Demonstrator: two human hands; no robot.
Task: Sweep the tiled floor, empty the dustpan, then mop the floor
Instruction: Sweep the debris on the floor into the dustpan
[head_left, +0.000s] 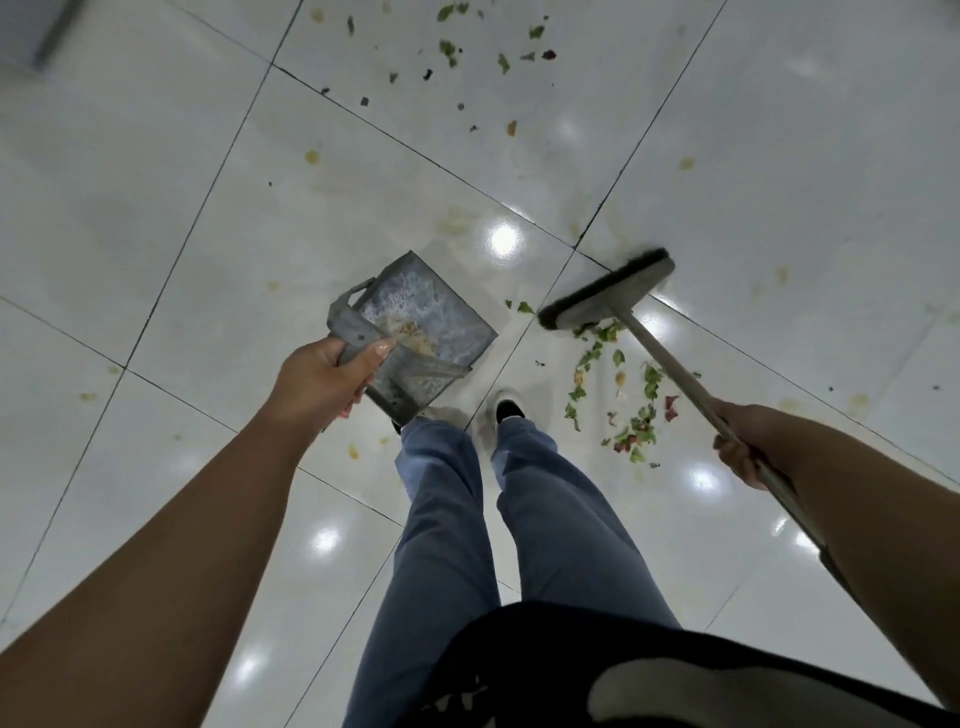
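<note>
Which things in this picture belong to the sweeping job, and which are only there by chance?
Belong to the job:
- dustpan, held by the left hand
- broom, its handle held by the right hand
- leaf scraps near the feet
- leaf scraps farther ahead
- yellowish stains on the tiled floor

Only there:
- grey object at the top left corner, too blurred to identify

Left hand (317, 382) grips dustpan (415, 332), crumbs inside. Right hand (740, 449) grips broom (608, 296); bristles on tiles (156, 208) beside leaf scraps (631, 410). More scraps (452, 52) farther off.
</note>
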